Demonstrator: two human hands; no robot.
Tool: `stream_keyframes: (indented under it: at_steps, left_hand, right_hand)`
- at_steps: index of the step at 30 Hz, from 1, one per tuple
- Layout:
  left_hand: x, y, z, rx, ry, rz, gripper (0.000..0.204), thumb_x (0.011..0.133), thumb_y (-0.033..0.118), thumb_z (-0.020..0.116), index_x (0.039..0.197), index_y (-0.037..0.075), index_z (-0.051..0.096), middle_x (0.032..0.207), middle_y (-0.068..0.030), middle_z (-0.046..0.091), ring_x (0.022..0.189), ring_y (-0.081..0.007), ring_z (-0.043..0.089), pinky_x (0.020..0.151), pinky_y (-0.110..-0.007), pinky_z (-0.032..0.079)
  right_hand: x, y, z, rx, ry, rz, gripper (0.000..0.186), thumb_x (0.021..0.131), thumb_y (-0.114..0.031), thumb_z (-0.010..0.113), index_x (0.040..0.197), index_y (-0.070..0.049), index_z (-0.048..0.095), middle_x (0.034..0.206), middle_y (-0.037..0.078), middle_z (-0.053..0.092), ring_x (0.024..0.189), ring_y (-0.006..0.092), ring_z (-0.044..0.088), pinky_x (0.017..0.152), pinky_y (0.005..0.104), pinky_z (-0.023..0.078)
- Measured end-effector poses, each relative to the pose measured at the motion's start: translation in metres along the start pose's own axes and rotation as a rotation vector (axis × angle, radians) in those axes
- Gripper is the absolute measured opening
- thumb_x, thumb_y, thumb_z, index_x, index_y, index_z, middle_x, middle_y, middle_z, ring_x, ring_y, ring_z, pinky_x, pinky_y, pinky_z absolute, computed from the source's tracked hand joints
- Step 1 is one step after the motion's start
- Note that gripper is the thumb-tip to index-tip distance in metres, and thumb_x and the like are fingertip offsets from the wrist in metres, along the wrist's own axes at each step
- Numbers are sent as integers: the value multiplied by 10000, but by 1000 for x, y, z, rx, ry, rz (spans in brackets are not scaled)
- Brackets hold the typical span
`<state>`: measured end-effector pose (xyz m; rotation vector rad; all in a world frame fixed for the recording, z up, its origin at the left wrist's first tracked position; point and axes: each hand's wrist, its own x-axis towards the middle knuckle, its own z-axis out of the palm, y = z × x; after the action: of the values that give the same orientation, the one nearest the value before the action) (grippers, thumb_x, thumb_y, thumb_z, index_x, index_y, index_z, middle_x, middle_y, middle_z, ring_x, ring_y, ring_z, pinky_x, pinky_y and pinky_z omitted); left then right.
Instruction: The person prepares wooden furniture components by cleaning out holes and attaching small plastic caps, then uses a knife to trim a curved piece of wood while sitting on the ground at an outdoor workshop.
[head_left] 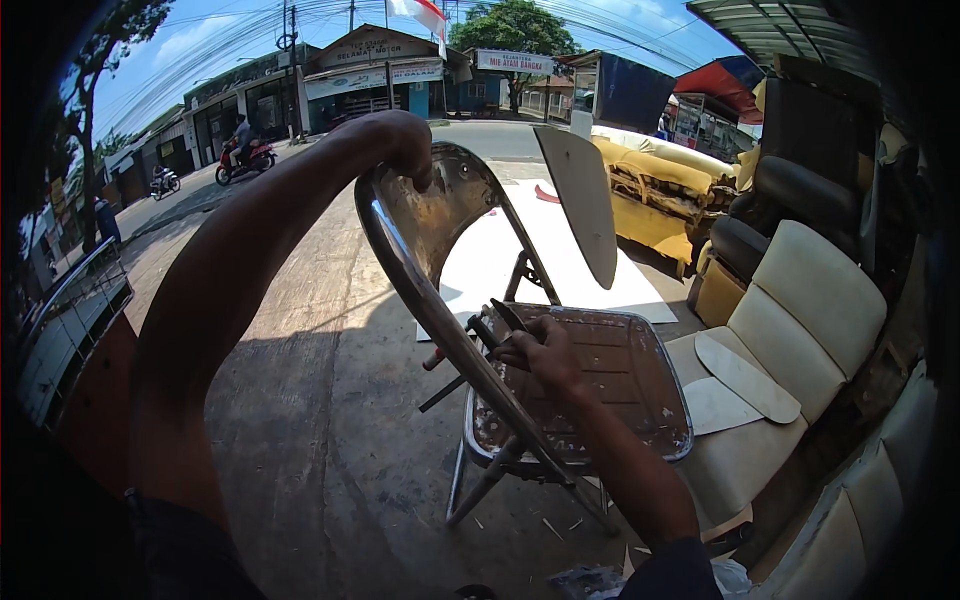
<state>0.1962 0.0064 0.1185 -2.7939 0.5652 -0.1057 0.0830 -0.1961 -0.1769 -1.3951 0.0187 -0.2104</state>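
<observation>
Head view: a folding metal chair (620, 390) is stood on the concrete ground (270, 390), near the middle of the picture, with its brown, worn seat turned upward and its front directed to the right. The long axis of its backrest frame is slanted from upper left to lower right, and the backrest is held at its top edge by the left hand (404, 145), whose grip is curled over the rim. In the right hand (545, 355), just above the seat, a dark, slender tool (508, 316) is carried; its long axis is set obliquely and its free end is pointed up and to the left, toward the backrest frame. The right grip is clamped on this tool, though the part inside the fingers is hidden. Beside the frame a red-ended piece (433, 359) is seen, its kind unclear. Beyond the chair, a white sheet (636, 297) is laid out; to the right, two pale flat pieces (747, 377) are rested on a cream padded seat (815, 300).
</observation>
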Motion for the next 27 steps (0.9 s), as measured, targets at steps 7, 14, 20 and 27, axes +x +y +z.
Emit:
stream_keyframes:
  at_steps: [7,14,20,27]
  left_hand:
    - [-14,44,-7,-110,322,191,340,932,365,706,1020,42,767,963,-185,744,938,-328,712,845,-458,532]
    - [-153,78,62,-464,1405,113,214,1047,129,535,1119,15,702,1047,-132,704,1015,-217,679,942,-369,508]
    - [-233,192,244,-651,1130,-482,582,1045,330,583,1433,-36,351,1258,-182,473,1171,-277,489,1031,-404,402]
    - [-161,246,255,-1550,934,-285,368,1050,371,578,921,28,608,833,0,452,788,-119,424,743,-306,364]
  right_hand:
    - [-66,-24,-81,166,230,-49,198,1036,-61,541,1140,89,465,1028,250,674,938,315,749,815,365,664]
    - [-196,-73,-187,310,630,-281,190,1031,-104,553,1127,54,507,1022,217,695,938,255,742,806,296,634]
    - [-286,-76,-384,276,1086,-618,160,1011,-110,585,1082,34,586,1032,153,680,967,230,732,896,302,624]
    - [-288,-23,-606,462,1344,-444,235,985,-43,574,1175,82,516,1123,226,643,1005,336,727,882,345,639]
